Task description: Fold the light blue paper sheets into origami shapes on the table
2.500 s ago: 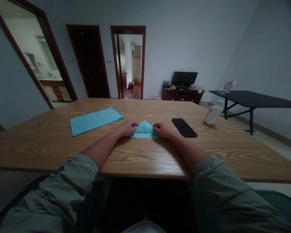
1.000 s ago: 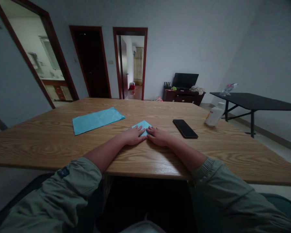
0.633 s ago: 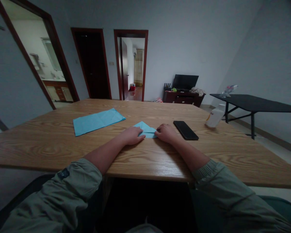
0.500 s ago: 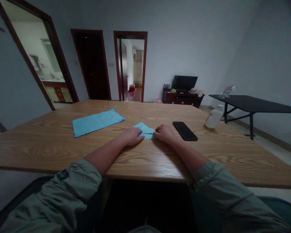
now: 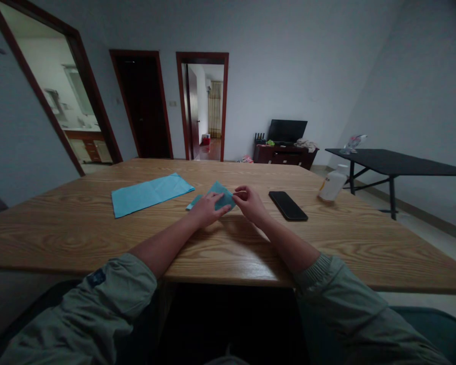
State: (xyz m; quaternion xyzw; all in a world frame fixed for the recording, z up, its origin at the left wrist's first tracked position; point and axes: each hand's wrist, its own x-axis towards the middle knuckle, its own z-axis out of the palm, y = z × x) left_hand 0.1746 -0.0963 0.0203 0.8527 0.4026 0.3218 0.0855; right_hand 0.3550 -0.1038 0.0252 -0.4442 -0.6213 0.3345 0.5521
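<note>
A small folded piece of light blue paper (image 5: 217, 187) is on the wooden table in front of me, its right side tilted up a little. My left hand (image 5: 209, 209) lies over its front, fingers spread and thumb apart, touching the paper and covering part of it. The thumb and fingertips of my right hand (image 5: 250, 204) pinch the paper's right edge. To the left, a bigger folded sheet of blue paper (image 5: 152, 193) lies flat, apart from both hands. A black phone (image 5: 288, 205) rests just right of my right hand.
The wooden table (image 5: 99, 238) spreads wide around my arms. Toward its right edge stands a white bottle (image 5: 333, 183). Beyond are a black folding table (image 5: 395, 161) and a low cabinet (image 5: 277, 154) with a television (image 5: 288, 131).
The small paper has turned and tilted up from lying flat, with a piece of it now showing left of my left hand. My right hand has moved slightly left and up with its edge.
</note>
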